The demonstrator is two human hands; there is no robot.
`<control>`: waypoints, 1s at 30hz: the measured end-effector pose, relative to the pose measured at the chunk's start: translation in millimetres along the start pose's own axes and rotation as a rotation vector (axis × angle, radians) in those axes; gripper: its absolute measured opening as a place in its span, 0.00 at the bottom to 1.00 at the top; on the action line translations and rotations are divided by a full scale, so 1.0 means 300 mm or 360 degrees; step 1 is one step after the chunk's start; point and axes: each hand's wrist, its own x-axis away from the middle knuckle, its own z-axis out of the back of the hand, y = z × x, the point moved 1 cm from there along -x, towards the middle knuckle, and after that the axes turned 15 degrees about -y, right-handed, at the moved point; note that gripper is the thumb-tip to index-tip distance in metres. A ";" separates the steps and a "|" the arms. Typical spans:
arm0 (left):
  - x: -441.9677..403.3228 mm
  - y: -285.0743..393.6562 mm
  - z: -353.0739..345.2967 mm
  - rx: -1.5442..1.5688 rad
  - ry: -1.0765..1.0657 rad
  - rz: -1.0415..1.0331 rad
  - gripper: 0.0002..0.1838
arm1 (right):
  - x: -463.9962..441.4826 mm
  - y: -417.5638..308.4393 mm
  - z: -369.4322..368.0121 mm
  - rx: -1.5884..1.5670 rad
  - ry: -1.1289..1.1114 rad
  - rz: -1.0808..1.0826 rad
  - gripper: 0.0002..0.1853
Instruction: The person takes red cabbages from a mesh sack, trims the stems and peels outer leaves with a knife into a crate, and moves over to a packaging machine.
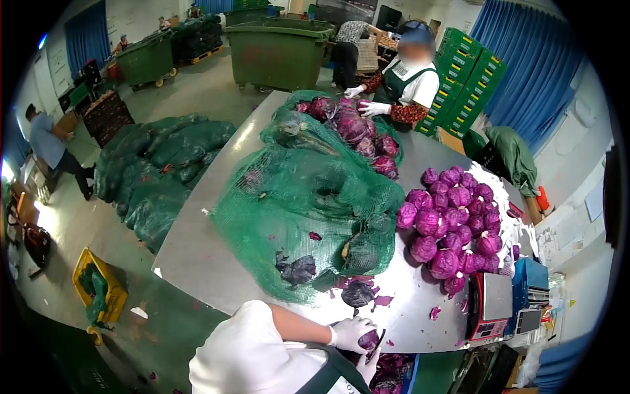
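Observation:
Both of my hands wear white gloves and are at the table's near edge. My left hand point(353, 333) is closed over the top of a small red cabbage point(369, 341). My right hand point(369, 368) lies against the cabbage's lower side, its fingers partly hidden. A dark, thin thing beside the cabbage is too small to make out. Just beyond my hands lies a dark cabbage point(357, 293) among loose purple leaves point(383, 301). Below my hands, a blue-edged container point(412, 374) holds purple leaves or cabbages.
A green mesh bag point(295, 197) covers much of the metal table point(190, 262). Several cabbages point(453, 217) are piled right, near a scale point(492, 305). A co-worker point(410, 82) handles cabbages point(351, 125) at the far side. A yellow crate point(117, 299) stands on the floor left.

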 end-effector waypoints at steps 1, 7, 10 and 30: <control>0.007 -0.010 0.010 0.0010 0.0028 0.0013 0.44 | -0.006 -0.001 -0.008 -0.0016 -0.0014 0.0013 0.31; 0.028 -0.027 0.016 0.0099 0.0075 0.0074 0.44 | 0.022 -0.077 0.011 -0.0182 -0.0073 -0.0009 0.30; 0.027 -0.036 0.017 0.0180 0.0066 0.0171 0.46 | 0.086 -0.289 0.087 -0.0602 -0.0250 -0.0277 0.30; 0.040 -0.047 0.046 0.0384 0.0028 0.0256 0.49 | -0.073 -0.065 0.270 0.0253 0.0190 0.0258 0.29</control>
